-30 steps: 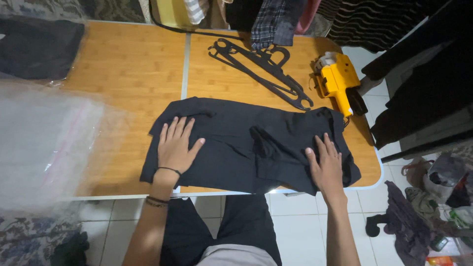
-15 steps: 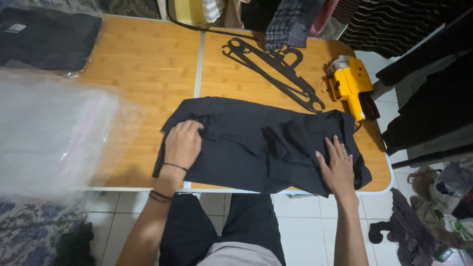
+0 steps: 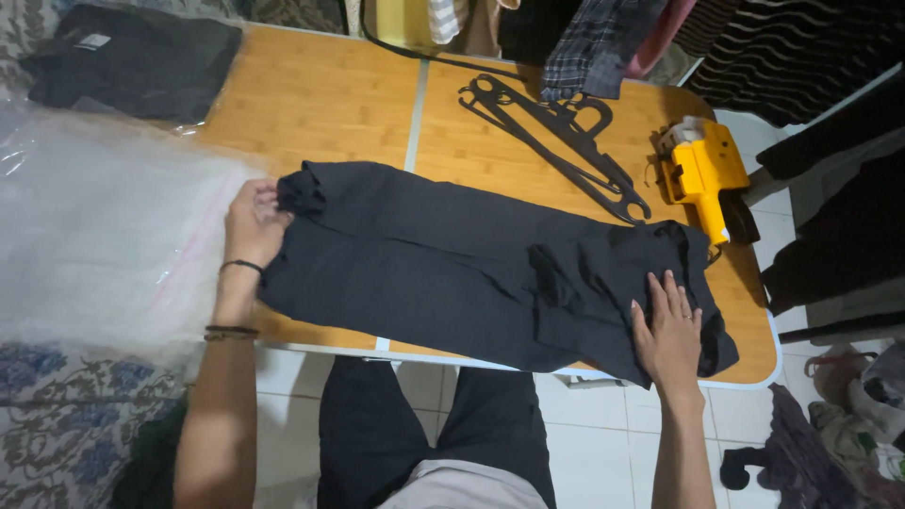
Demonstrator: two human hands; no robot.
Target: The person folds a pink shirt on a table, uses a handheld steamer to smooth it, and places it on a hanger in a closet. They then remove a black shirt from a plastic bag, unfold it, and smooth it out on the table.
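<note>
A pair of black trousers (image 3: 452,264) lies stretched across the wooden folding table (image 3: 330,104), leg ends at the left, waist end at the right. My left hand (image 3: 250,221) grips the leg ends at the garment's left edge, with the cloth bunched under its fingers. My right hand (image 3: 667,325) rests flat, fingers spread, on the waist end near the table's front right corner.
Black plastic hangers (image 3: 556,141) lie at the back of the table, and a yellow tagging gun (image 3: 702,174) at the right. A folded dark garment in a clear bag (image 3: 132,61) sits back left. Clear plastic bags (image 3: 94,245) lie left. Clothes hang behind and right.
My left hand has slid left along the trousers and pulled the leg ends out, so the garment now lies long and flat. My right hand stays on the waist end.
</note>
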